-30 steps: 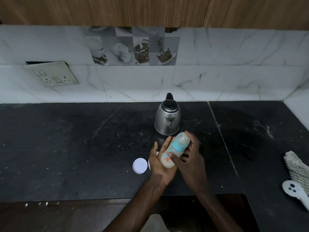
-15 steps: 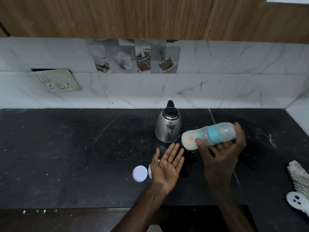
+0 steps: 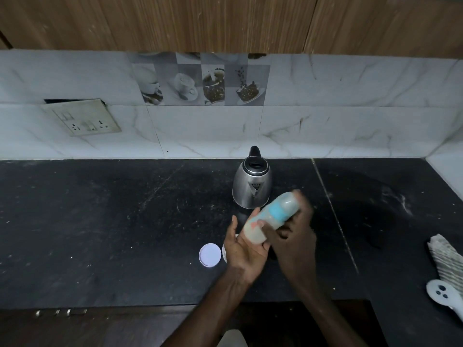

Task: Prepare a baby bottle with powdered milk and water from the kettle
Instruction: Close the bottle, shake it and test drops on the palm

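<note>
Bottle (image 3: 269,220) of pale milk with a blue collar and clear cap, held slanted above the worktop (image 3: 125,221), cap end up toward 1 o'clock, base down toward 7 o'clock. Blurred in the head view. Gripped round the middle by the right hand (image 3: 293,236), thumb across the near side, fingers (image 3: 304,209) curled round the far side. Base meeting the left hand (image 3: 244,254), palm turned up, fingers straight and spread, gripping nothing.

Steel kettle (image 3: 251,189) with black lid and handle upright on the worktop at 12 o'clock from the hands, just behind the bottle's cap end, spout facing the camera. Round white lid (image 3: 210,254) flat on the worktop at 9 o'clock from the left hand, just beside it. Edge of another white thing between lid and hand, mostly hidden, not identifiable.

Striped cloth (image 3: 447,256) at 3 o'clock near the frame edge, white handheld gadget (image 3: 443,295) with dark buttons just below it at 4 o'clock. Socket plate (image 3: 84,117) on the marble-tiled wall at 10 o'clock, hanging loose at one corner
</note>
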Demonstrator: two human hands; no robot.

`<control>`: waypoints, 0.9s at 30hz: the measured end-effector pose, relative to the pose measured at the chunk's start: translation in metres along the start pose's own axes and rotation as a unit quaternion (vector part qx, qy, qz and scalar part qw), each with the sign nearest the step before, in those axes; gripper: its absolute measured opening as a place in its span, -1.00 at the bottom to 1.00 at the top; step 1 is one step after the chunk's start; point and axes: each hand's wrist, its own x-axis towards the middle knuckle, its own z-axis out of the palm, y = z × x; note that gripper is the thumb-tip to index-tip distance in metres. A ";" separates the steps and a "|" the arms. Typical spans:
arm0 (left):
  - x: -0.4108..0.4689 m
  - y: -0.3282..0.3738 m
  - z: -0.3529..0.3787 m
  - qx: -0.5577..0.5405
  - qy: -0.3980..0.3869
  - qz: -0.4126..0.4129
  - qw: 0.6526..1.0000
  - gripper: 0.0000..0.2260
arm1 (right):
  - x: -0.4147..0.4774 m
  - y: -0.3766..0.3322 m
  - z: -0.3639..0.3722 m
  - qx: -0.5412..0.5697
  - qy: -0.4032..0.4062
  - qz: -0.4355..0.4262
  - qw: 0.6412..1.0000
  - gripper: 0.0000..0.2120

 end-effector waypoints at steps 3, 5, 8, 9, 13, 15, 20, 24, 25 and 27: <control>-0.001 0.000 0.001 0.004 -0.003 -0.009 1.000 -0.35 | -0.003 0.005 0.000 -0.018 -0.061 0.009 0.998 -0.04; -0.001 0.001 -0.001 0.021 0.010 0.006 1.000 -0.36 | 0.005 0.002 -0.002 0.035 0.033 0.014 0.999 -0.04; -0.003 0.002 -0.004 0.027 0.026 0.012 0.999 -0.36 | 0.001 -0.002 0.000 0.078 0.089 0.003 0.993 -0.02; -0.003 0.003 -0.005 0.021 0.018 0.009 1.000 -0.37 | -0.002 -0.003 0.002 0.051 0.052 0.007 0.997 -0.03; -0.003 0.006 -0.001 0.013 0.002 0.012 1.000 -0.39 | -0.006 0.002 -0.003 -0.035 -0.051 -0.018 0.998 -0.02; -0.003 0.007 0.001 0.020 0.013 0.023 0.999 -0.38 | -0.003 0.002 -0.006 0.014 0.041 -0.019 0.999 -0.02; -0.005 0.005 0.002 0.005 -0.010 0.003 1.000 -0.38 | -0.018 -0.004 0.000 -0.049 -0.068 -0.018 0.996 0.01; -0.001 0.006 0.003 0.003 0.010 0.014 1.000 -0.38 | -0.008 -0.008 -0.007 -0.007 0.040 -0.032 0.999 -0.02; 0.000 0.006 0.002 0.009 0.020 0.018 1.000 -0.38 | -0.008 -0.009 -0.007 0.004 0.070 -0.044 0.997 -0.02; 0.000 0.005 0.000 0.001 0.013 0.015 1.000 -0.37 | -0.012 -0.013 -0.003 -0.019 0.039 -0.047 0.998 -0.02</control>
